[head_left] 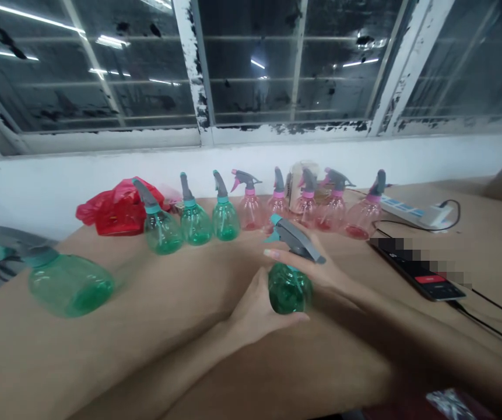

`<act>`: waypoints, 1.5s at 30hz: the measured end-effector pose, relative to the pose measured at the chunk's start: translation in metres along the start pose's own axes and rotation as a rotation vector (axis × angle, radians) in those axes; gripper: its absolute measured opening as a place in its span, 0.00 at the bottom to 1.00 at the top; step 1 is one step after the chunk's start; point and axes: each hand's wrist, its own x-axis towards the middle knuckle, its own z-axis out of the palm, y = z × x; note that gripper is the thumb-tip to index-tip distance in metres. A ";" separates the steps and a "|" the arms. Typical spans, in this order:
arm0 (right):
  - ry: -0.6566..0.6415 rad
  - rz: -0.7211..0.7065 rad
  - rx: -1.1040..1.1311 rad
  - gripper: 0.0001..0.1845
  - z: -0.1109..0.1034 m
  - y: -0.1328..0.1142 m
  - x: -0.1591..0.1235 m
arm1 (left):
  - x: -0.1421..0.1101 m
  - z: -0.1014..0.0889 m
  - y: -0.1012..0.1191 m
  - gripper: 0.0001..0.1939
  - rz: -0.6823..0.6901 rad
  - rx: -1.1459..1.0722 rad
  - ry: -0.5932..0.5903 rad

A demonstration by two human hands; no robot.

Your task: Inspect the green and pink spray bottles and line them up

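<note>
Between my hands is a green spray bottle [289, 291] with a grey and teal trigger head, tilted slightly. My left hand [255, 312] wraps round the lower body, its thumb along the base. At the neck, just under the spray head, my right hand [316, 265] is closed with one finger stretched toward the trigger side. Behind stand several pink spray bottles [251, 211] in a row, and to their left three green spray bottles [196, 223]. Another green spray bottle [71, 284] is at the table's left side.
A red plastic bag [123, 207] lies at the back left by the wall. On the right are a phone [421, 271] with a cable and a white power strip [412, 211] with cords. Windows rise behind the wooden table [167, 303].
</note>
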 end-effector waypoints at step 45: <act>0.023 -0.030 0.062 0.10 0.015 0.021 0.018 | 0.004 -0.010 -0.017 0.42 -0.073 0.165 0.064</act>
